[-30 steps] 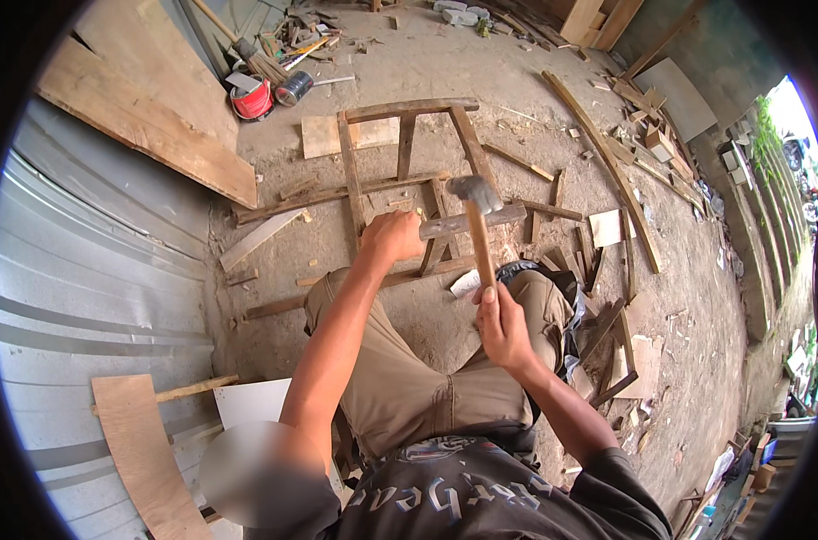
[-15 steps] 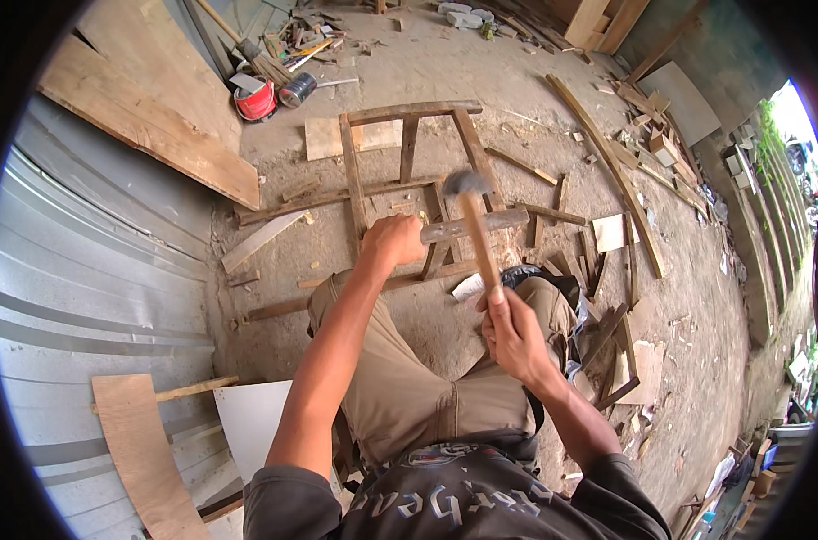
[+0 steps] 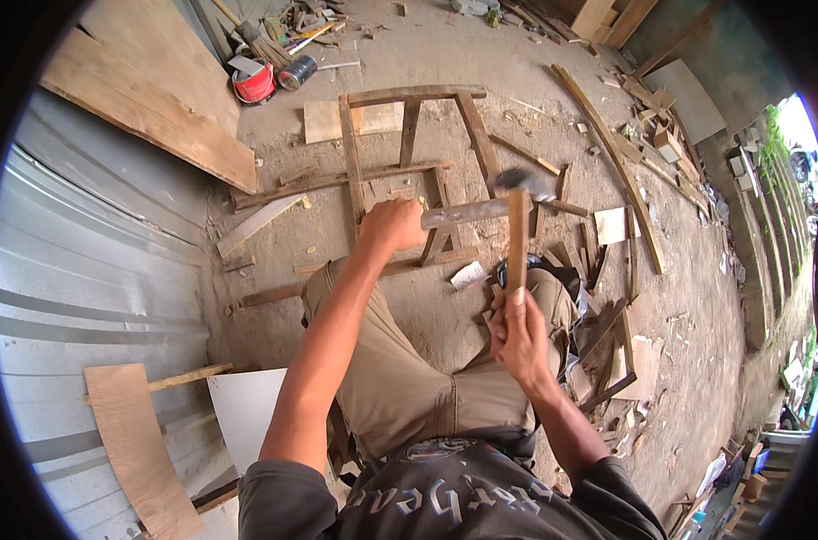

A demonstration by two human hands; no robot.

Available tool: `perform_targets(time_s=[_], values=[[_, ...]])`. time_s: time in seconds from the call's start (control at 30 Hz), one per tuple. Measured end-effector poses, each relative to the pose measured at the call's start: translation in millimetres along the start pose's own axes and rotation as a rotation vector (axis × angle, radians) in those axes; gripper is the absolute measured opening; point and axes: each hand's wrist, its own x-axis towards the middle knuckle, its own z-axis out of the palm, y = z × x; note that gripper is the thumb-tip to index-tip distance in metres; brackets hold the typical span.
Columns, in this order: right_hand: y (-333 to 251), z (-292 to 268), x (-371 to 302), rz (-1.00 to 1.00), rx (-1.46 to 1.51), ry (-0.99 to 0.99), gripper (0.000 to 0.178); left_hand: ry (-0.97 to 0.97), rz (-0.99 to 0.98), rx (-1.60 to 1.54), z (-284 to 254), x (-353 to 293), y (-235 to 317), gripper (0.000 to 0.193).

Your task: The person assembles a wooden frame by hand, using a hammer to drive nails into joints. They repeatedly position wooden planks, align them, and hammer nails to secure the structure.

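Spreading under the wooden frame (image 3: 349, 148): the dusty floor (image 3: 701, 360), strewn with chips and offcuts.
Metal wall (image 3: 112, 297): ribbed and silvery, left of the frame.
Large boards (image 3: 157, 76): propped up beyond the frame and to its left, near the metal wall.
Brown trousers (image 3: 395, 382): on the near side of the frame, the person's knees spread apart.
Long beam (image 3: 612, 166): lying on the floor, right of the frame.
Hammer (image 3: 518, 236): at the frame's near right, handle pale, dark head blurred; whether it touches the wood beneath, I cannot tell.
Wooden stick (image 3: 467, 214): greyish, held crosswise over the frame's near part, its right end passing behind the hammer.
Red bucket (image 3: 254, 86): beyond the frame, to its left.
Dark can (image 3: 298, 74): on its side beside the bucket, also beyond the frame.
Left grip (image 3: 393, 223): closed around the stick's left end, over the frame's near left.
Right grip (image 3: 522, 340): closed on the hammer's handle, nearer the person than the frame.
White scrap (image 3: 468, 275): just beside the frame's near edge.
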Motion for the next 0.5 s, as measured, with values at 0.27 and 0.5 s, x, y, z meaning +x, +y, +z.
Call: perform_targets(time_s=[0.27,0.5], values=[[18.2,7.4,33.7,-0.508,-0.416,0.018,0.035,-0.042,-0.026,-0.006,0.8,5.4,-2.3,0.027],[8.7,-4.8,6.1,-0.030,-0.447,-0.071,0.050,-0.045,-0.010,0.003,-2.4,4.9,0.9,0.027]])
